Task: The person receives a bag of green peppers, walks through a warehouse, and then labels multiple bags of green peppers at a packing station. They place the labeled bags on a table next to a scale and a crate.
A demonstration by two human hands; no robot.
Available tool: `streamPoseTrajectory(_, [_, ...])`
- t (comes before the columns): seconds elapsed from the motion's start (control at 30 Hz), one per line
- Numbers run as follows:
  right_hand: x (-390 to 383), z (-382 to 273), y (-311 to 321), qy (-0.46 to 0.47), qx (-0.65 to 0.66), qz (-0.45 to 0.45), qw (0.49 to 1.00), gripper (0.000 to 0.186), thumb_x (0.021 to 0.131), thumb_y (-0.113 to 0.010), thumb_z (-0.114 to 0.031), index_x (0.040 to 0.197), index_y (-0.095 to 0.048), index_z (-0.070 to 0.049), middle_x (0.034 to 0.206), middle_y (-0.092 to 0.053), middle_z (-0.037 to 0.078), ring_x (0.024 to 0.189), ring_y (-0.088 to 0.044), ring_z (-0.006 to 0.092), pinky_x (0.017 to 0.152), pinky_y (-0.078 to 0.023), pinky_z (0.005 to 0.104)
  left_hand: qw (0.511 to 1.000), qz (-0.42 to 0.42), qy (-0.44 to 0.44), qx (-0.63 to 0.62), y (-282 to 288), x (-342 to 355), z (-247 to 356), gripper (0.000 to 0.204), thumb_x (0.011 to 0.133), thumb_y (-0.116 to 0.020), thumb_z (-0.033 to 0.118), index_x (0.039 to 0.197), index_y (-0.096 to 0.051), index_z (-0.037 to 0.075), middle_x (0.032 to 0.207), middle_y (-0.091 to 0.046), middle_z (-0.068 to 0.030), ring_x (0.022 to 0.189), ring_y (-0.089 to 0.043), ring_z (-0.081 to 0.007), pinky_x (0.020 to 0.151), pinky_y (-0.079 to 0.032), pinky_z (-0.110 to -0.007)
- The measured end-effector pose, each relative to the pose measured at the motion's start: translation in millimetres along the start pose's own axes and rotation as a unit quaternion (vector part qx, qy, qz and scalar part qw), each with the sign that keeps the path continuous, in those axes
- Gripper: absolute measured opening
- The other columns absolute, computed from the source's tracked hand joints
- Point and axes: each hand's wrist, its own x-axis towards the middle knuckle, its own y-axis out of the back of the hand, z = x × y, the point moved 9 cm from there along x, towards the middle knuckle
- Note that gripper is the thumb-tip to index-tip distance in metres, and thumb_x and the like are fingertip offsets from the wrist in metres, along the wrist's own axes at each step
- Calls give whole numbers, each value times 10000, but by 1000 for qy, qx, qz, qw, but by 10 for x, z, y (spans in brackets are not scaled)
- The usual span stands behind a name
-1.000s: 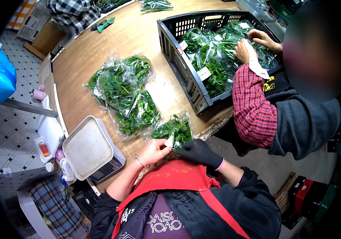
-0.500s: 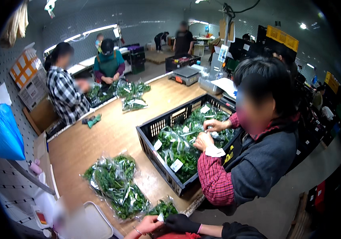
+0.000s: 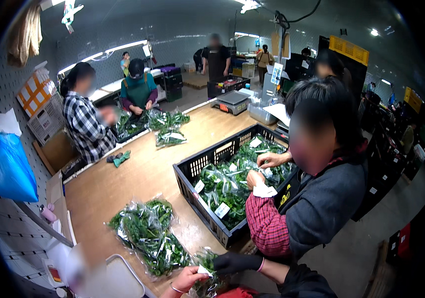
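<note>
At the lower edge, my left hand (image 3: 187, 278), bare with a bracelet at the wrist, pinches a white label (image 3: 204, 271) against a clear bag of leafy greens (image 3: 205, 258). My right hand (image 3: 235, 263), in a black glove, is closed on the right side of that bag. Its fingertips are partly hidden by the plastic. Just beyond, a pile of similar bagged greens (image 3: 148, 233) lies on the wooden table (image 3: 148, 176).
To my right, a co-worker (image 3: 322, 174) handles bags in a black crate (image 3: 207, 218). Two more people work across the table near other bagged greens (image 3: 168, 121). A scale (image 3: 232, 99) stands at the back. A pale tray (image 3: 115, 278) sits left of my hands.
My right hand has shifted up and right, opening a gap from my left hand and showing more of the bag. The view has tilted slightly. The co-worker still handles the crate's bags.
</note>
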Motion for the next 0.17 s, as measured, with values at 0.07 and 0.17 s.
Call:
streamPoseTrajectory(0.07, [44, -55, 51, 9, 15, -8, 1000, 177, 826, -640, -211, 844, -581, -45, 711, -545, 132, 615, -535, 252, 598, -450, 358, 997, 40, 5, -65, -69, -106, 60, 114, 819, -621, 43, 889, -646, -43, 791, -643, -66, 705, -581, -135, 671, -454, -261])
streamPoseTrajectory(0.17, [69, 128, 8, -58, 19, -76, 995, 171, 827, -661, -179, 896, -605, -33, 785, -576, 123, 682, -561, 238, 657, -466, 361, 985, 84, 63, -136, -73, -163, 14, 232, 794, -661, 95, 964, -625, -59, 813, -646, -104, 682, -576, -136, 607, -443, -244])
